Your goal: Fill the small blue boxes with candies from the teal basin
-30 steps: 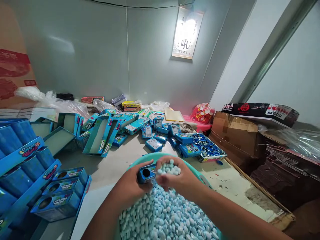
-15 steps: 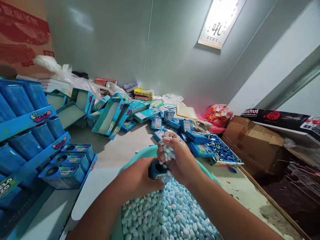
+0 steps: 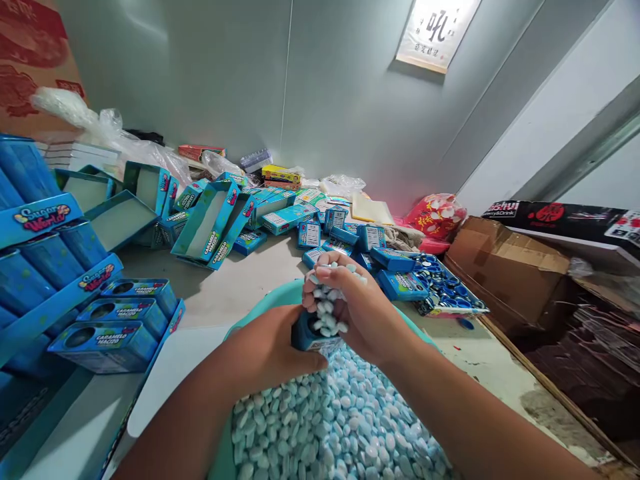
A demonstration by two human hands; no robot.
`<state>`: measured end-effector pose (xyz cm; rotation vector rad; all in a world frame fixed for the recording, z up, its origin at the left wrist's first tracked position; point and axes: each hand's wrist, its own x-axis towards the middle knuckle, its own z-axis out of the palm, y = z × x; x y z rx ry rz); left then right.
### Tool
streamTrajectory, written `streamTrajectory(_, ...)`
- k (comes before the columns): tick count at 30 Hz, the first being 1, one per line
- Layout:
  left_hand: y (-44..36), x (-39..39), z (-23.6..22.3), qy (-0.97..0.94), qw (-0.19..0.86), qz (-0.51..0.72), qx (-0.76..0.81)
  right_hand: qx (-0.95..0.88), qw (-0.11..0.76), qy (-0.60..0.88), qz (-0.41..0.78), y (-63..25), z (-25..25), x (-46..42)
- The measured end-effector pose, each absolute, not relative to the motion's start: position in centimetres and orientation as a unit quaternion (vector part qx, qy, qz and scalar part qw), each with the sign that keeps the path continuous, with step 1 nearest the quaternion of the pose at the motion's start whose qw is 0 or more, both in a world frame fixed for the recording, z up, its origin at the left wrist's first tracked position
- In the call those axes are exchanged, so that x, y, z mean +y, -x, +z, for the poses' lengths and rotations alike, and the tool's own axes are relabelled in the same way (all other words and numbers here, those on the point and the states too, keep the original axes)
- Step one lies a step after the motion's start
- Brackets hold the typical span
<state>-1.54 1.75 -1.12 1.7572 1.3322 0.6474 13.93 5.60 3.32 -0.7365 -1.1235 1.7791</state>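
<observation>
My left hand (image 3: 280,343) is closed around a small blue candy box (image 3: 315,341), its top opening turned upward. Just above it my right hand (image 3: 350,293) is cupped round a handful of pale blue and white candies (image 3: 327,303). Some of these candies spill from the palm onto the box's opening, which they largely cover. Both hands are over a turquoise tub (image 3: 263,300) full of the same candies (image 3: 350,420).
At left, display trays (image 3: 90,277) hold several blue boxes (image 3: 113,340). Open display trays (image 3: 210,223) and loose small boxes (image 3: 400,283) lie behind the tub. A shallow tray of round blue lids (image 3: 445,287) stands at right, near cardboard boxes (image 3: 505,280).
Candies now pour from my right hand onto the box opening, which was dark and uncovered before. The view has shifted slightly.
</observation>
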Motion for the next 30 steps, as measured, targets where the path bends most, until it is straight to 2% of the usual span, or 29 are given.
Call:
streamTrajectory(11, 1.4, 1.9, -0.6, -0.734, 0.380, 0.219, 0.518, -0.458, 0.439, 0.276, 0.722, -14.2, 3.3, 5.4)
streamTrajectory(16, 1.2, 1.6, 0.1, -0.741, 0.362, 0.242, 0.511, -0.466, 0.435, 0.259, 0.725, -14.3, 3.4, 5.4)
streamTrajectory(30, 1.0, 1.6, 1.2, -0.711, 0.436, 0.239, 0.498, -0.463, 0.455, 0.242, 0.722, -13.7, 2.7, 5.8)
